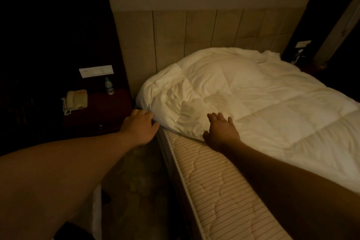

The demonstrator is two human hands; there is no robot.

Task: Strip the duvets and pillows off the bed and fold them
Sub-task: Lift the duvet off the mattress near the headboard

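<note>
Two bare arms reach over the mattress's (214, 181) near edge. The left hand (140, 125) curls on the single white duvet's (243, 99) corner; the right hand (221, 131) presses it, fingers spread. Beyond, one nightstand (109, 107) carries one telephone (76, 100) and one bottle (108, 85).

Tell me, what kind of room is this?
Probably a hotel bedroom: a bed with a white duvet against a padded headboard, and a nightstand holding a corded telephone and a water bottle.
</note>
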